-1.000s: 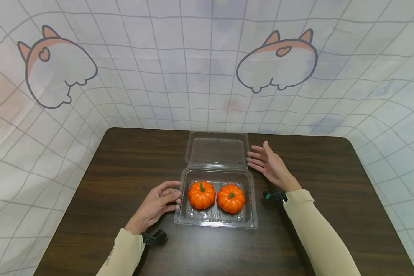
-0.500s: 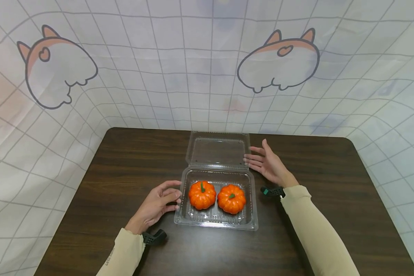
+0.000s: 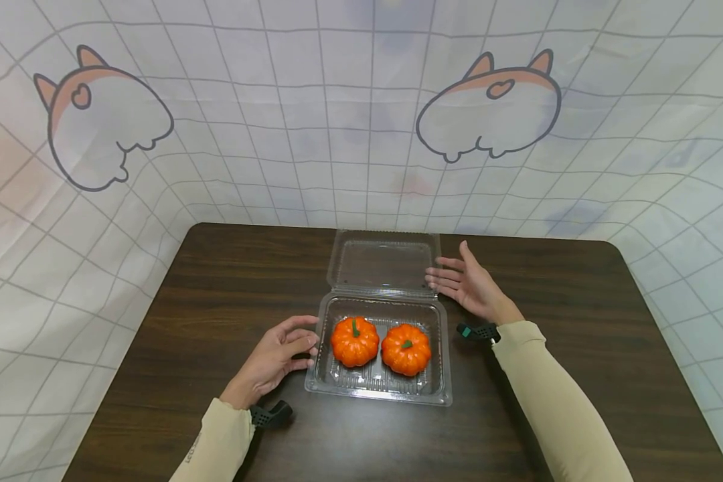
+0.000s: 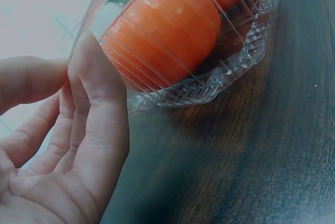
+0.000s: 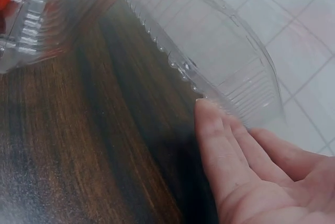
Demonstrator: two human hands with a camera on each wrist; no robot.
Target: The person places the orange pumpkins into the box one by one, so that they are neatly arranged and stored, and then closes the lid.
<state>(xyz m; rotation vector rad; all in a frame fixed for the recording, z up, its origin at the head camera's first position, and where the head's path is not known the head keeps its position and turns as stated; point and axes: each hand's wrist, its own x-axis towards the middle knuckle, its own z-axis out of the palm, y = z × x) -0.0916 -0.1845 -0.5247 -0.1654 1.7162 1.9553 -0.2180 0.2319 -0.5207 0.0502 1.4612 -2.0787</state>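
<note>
A clear plastic clamshell container (image 3: 373, 391) lies unfolded in the middle of the table, its lid (image 3: 385, 261) laid back toward the wall. Two small orange pumpkins with green stems sit side by side in the base, a left pumpkin (image 3: 355, 341) and a right pumpkin (image 3: 406, 350). At the base's left side, my left hand (image 3: 280, 355) pinches the rim between thumb and index finger, as the left wrist view shows. My right hand (image 3: 472, 288) has its fingers extended, with the fingertips (image 5: 207, 110) right at the lid's right edge, the palm turned inward.
The dark wood table (image 3: 217, 288) has rounded far corners. Behind and beside it hangs a white grid-patterned cloth (image 3: 277, 134) printed with cartoon animal rears. A dark band (image 3: 271, 414) sits on the left wrist and another dark band (image 3: 478, 331) on the right.
My right hand has shifted slightly left, its fingertips now overlapping the lid's edge. The left hand keeps its hold on the rim, and the pumpkins stay in the base.
</note>
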